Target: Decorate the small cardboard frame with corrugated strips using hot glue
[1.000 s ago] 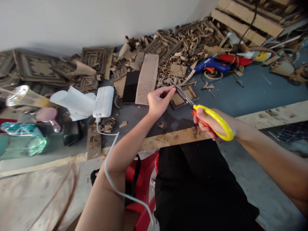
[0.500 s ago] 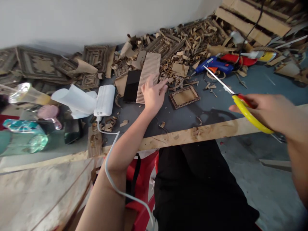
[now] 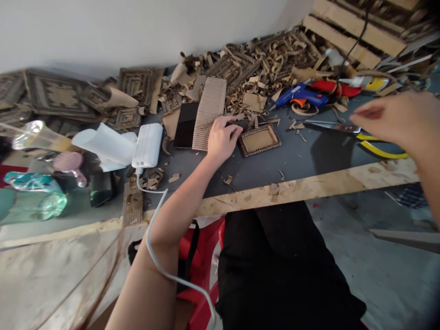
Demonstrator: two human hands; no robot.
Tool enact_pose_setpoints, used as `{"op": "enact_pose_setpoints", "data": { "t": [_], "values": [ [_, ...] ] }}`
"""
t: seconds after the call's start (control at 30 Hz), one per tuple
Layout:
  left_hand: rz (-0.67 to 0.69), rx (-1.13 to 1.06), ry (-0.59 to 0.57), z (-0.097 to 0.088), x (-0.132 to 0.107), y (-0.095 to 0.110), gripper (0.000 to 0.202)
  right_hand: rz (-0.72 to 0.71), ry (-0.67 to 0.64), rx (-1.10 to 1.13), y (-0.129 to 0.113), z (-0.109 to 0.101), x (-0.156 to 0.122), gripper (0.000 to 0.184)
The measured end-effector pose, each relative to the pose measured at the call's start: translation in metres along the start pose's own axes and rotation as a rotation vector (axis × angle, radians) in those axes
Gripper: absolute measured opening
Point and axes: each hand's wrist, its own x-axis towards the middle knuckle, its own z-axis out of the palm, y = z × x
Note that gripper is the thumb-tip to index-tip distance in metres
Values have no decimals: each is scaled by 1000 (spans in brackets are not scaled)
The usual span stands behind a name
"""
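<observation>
one left hand point(image 3: 222, 137) at cardboard tray point(image 3: 259, 140); right hand point(image 3: 395, 119) over scissors point(image 3: 376, 149).

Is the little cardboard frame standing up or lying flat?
Lying flat. The cardboard frame rests on the grey table with its whole rectangle showing, right beside the left hand.

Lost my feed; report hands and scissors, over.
Left hand curled at cardboard frame corner. Right hand blurred above scissors on table; grip unclear. Glue gun beyond, apart.
</observation>
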Motion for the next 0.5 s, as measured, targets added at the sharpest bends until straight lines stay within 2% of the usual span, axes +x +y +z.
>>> {"op": "enact_pose_setpoints", "data": {
  "t": [0.03, 0.1, 0.17, 0.2, 0.27, 0.37, 0.43, 0.5],
  "values": [
    [0, -7, -7, 0, 0, 0, 23, 7, 46, 24, -20, -5, 3, 53],
    [22, -34, -48, -1, 2, 0, 21, -166, 171, 136, -55, -10, 12, 52],
    [60, -66, -108, -3, 3, 1, 16, -291, 176, 198, -81, -7, 27, 61],
    [76, -75, -134, -4, 4, 2, 14, -306, 154, 182, -90, -5, 36, 67],
    [91, -72, -168, -6, 4, 4, 13, -272, 71, 99, -105, 1, 54, 77],
    [106, -52, -197, -6, 4, 7, 14, -253, -29, -34, -119, 3, 71, 80],
    [121, -55, -203, -5, 4, 7, 15, -251, -8, -89, -124, 0, 74, 78],
    [123, -61, -195, -5, 3, 7, 16, -245, 65, -66, -125, -5, 71, 72]
  ]
}}
